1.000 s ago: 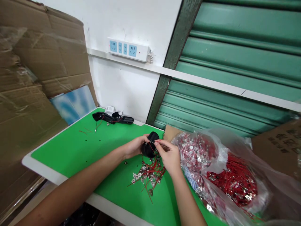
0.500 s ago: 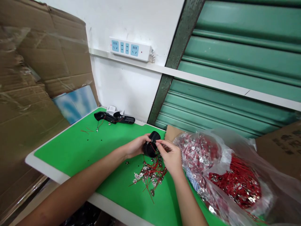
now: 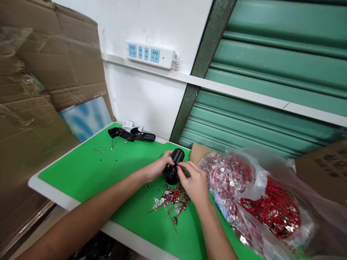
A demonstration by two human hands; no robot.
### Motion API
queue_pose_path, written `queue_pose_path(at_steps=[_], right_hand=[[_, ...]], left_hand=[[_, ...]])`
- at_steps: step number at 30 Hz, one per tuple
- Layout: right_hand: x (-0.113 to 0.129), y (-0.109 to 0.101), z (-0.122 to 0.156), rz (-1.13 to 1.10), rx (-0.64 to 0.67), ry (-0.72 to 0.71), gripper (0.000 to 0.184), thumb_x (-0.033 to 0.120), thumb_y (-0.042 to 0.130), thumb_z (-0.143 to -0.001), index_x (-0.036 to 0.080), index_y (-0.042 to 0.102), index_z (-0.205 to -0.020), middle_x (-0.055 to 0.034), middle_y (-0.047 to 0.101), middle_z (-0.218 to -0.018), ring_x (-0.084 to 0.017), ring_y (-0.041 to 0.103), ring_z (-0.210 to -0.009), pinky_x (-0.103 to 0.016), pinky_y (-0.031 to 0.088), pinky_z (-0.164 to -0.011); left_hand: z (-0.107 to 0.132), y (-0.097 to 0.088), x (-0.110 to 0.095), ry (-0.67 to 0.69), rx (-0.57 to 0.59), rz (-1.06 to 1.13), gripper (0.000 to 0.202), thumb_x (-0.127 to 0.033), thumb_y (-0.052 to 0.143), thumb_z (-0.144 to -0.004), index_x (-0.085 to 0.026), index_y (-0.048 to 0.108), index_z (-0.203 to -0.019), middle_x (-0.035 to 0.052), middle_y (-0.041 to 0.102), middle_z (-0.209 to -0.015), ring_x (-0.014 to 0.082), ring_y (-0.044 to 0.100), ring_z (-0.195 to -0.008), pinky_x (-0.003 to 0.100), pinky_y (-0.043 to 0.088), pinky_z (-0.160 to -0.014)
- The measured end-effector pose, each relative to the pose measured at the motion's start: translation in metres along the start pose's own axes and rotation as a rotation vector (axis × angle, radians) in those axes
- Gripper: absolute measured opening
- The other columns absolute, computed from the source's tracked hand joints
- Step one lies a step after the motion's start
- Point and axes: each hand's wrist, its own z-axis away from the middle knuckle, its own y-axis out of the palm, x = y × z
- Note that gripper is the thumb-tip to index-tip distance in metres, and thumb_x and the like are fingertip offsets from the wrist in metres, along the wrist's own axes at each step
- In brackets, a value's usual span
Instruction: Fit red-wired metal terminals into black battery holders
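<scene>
My left hand [image 3: 159, 167] is closed around a black plastic housing [image 3: 178, 155], tilted above the green table mat. The fingers of my right hand [image 3: 193, 177] are pinched together at the housing's near side, on a thin red wire that runs across it; the wire's tip is hidden by the fingertips. Just below both hands lies a loose pile of red wires with small metal contact plates [image 3: 173, 198]. Two similar black plastic parts [image 3: 131, 134], with red wires on them, rest at the mat's far edge.
Clear plastic bags [image 3: 230, 173] full of red wires and metal plates stand on the right. Cardboard [image 3: 54, 72] rises along the left side. A power strip [image 3: 150, 54] is fixed to the wall behind. Some stray wires [image 3: 100, 148] lie on the mat [image 3: 81, 169].
The black housing has turned a little in my left hand, showing more of its rounded lower end. My right hand's fingertips have shifted slightly left, closer against it.
</scene>
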Motion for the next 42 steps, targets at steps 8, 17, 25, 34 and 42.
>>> queue_pose_path(at_steps=[8, 17, 25, 34, 42], right_hand=[[0.005, -0.002, 0.001, 0.172, -0.003, -0.039, 0.011, 0.019, 0.057, -0.097, 0.019, 0.068, -0.096, -0.0036, 0.070, -0.088, -0.019, 0.065, -0.083, -0.029, 0.048, -0.077], [0.005, -0.002, 0.001, 0.203, 0.063, -0.045, 0.015, 0.020, 0.054, -0.099, 0.019, 0.068, -0.093, -0.0045, 0.068, -0.083, -0.020, 0.062, -0.080, -0.031, 0.045, -0.073], [0.010, 0.003, 0.002, 0.214, 0.013, -0.053, 0.021, 0.019, 0.052, -0.100, 0.020, 0.073, -0.096, -0.0055, 0.070, -0.081, -0.020, 0.061, -0.077, -0.033, 0.046, -0.070], [0.005, -0.004, -0.003, -0.324, -0.063, 0.312, 0.053, 0.022, 0.053, -0.094, 0.021, 0.049, -0.147, -0.0143, 0.062, -0.129, -0.021, 0.066, -0.105, -0.030, 0.058, -0.071], [0.008, 0.006, 0.003, -0.404, 0.015, 0.384, 0.061, 0.027, 0.052, -0.096, 0.023, 0.038, -0.156, -0.0150, 0.064, -0.129, -0.021, 0.069, -0.104, -0.030, 0.061, -0.075]], left_hand=[[0.001, 0.001, 0.002, 0.009, 0.039, 0.026, 0.056, -0.024, 0.047, -0.070, -0.022, 0.041, -0.126, 0.0003, 0.051, -0.094, 0.0143, 0.045, -0.086, 0.026, 0.033, -0.076], [-0.008, -0.002, 0.013, 0.111, 0.005, 0.000, 0.059, -0.029, 0.049, -0.063, -0.021, 0.041, -0.121, 0.0014, 0.049, -0.099, 0.0171, 0.044, -0.094, 0.027, 0.033, -0.086], [-0.011, -0.005, 0.019, 0.286, -0.058, -0.134, 0.058, -0.030, 0.052, -0.064, -0.020, 0.038, -0.119, 0.0033, 0.048, -0.107, 0.0197, 0.045, -0.105, 0.030, 0.037, -0.096], [-0.012, -0.007, 0.017, 0.395, 0.048, -0.162, 0.048, -0.027, 0.055, -0.080, -0.020, 0.036, -0.123, 0.0021, 0.052, -0.102, 0.0148, 0.051, -0.092, 0.027, 0.045, -0.084], [-0.012, -0.006, 0.023, 0.458, 0.090, -0.241, 0.047, -0.035, 0.056, -0.089, -0.019, 0.036, -0.128, 0.0110, 0.054, -0.128, 0.0206, 0.054, -0.119, 0.036, 0.041, -0.109]])
